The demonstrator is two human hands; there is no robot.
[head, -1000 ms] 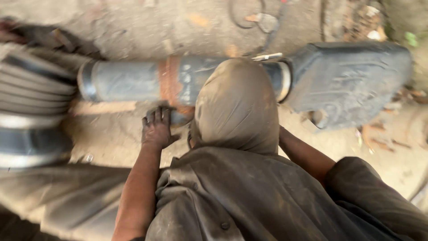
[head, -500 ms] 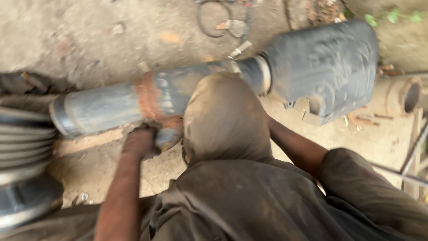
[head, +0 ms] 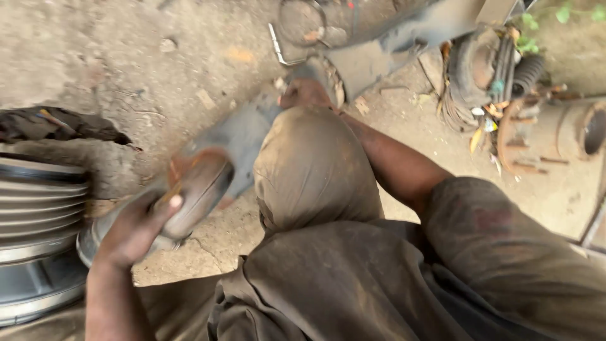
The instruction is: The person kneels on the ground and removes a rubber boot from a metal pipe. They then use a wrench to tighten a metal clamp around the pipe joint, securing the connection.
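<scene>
The exhaust pipe (head: 237, 142) is lying tilted across the dirt floor (head: 113, 63) before the raised knee (head: 312, 167), looking heavy, rigid and rusty; its ends are offering the surest hold. The left hand (head: 136, 227) is reaching low, fingers curling on the near end; the right hand (head: 305, 93) is stretching forward, gripping the far end.

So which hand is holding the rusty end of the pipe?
The left hand grips the grey metal pipe's rusty end; the right hand holds farther up.

Both hands (head: 136, 227) (head: 304, 93) outstretched, fingers curled
</scene>
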